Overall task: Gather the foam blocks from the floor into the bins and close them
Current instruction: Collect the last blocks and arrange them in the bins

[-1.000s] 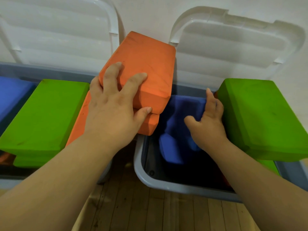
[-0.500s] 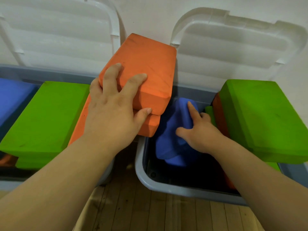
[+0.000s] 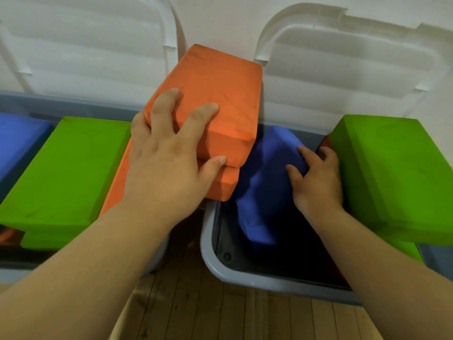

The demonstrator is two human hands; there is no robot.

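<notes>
The left hand [image 3: 166,165] grasps the upper orange rectangular foam block [image 3: 220,94]: two fingers lie spread over its top face, the others wrap its left edge, and the thumb presses its near end; that block lies tilted on a lower orange foam block [image 3: 224,186], and the pair reaches from the left bin over the corner of the right one. The right hand [image 3: 317,179] grips a blue foam block [image 3: 262,182], fingers curled round its right edge and thumb on its face; this block stands slanted inside the right grey plastic bin [image 3: 212,256], its lower end down in the dark interior, its upper end just beside the orange pair. Right of that hand a large green foam block [image 3: 392,177] lies across the top of the same bin; a sliver of orange foam shows at its left edge. The left grey plastic bin [image 3: 73,103] holds another green foam block [image 3: 66,173], touching the lower orange one, with a second blue foam block [image 3: 17,141] at the far left; the left translucent white lid [image 3: 85,57] and the right translucent white lid [image 3: 343,57] stand open against the wall; wooden floorboards [image 3: 220,315] show between the forearms.
</notes>
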